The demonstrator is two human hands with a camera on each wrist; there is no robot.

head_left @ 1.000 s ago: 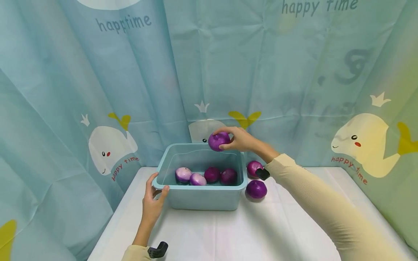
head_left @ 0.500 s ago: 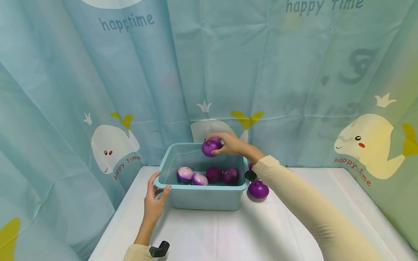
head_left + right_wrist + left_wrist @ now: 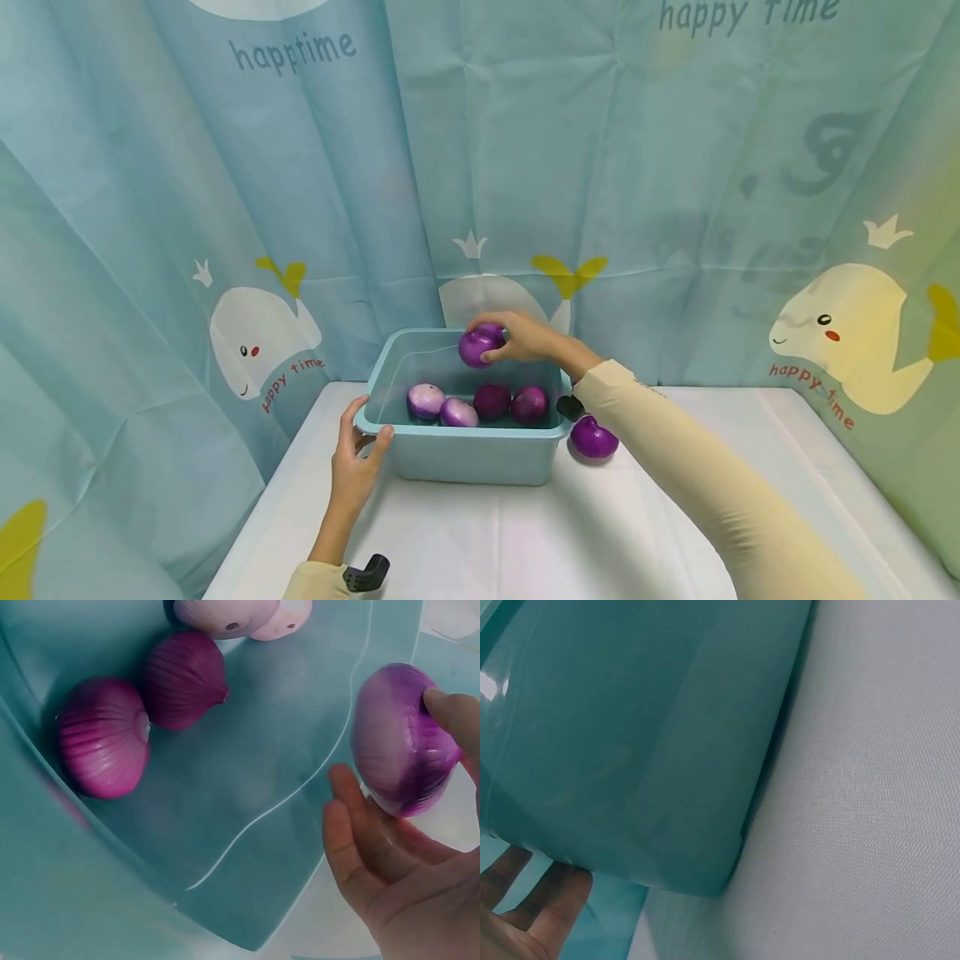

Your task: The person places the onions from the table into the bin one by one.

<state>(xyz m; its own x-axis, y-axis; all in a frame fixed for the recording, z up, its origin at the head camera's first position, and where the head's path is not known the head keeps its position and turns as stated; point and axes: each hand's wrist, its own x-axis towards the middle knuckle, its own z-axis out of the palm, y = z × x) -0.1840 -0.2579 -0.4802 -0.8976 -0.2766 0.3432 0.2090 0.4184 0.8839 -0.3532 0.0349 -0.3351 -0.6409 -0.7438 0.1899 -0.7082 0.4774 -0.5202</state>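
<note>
Holding a purple onion [image 3: 480, 345] above the far rim of the blue tub [image 3: 465, 454], the right hand [image 3: 525, 337] had thumb and fingers curled round the bulb's sides; the wrist view showed the same onion [image 3: 403, 739] pinched between a fingertip on top and fingers underneath. The left hand [image 3: 352, 467] gripped the tub's near-left corner, thumb over the rim and fingers outside on the wall. Judged from its look, the onion was firm, rounded and fairly light, with glossy skin that could slip, so a hold spread across its widest part seemed safer than one at the pointed ends; a short drop into the tub would likely not harm it. Count: four onions lay on the tub's floor, two pale ones [image 3: 426, 400] toward the left and two dark ones [image 3: 529, 403] toward the right. One more onion [image 3: 592, 437] sat on the white table [image 3: 480, 542] just outside the tub's right wall, partly behind the right sleeve; whether another lay behind it could not be told. One tub, two hands, six onions plainly seen.
</note>
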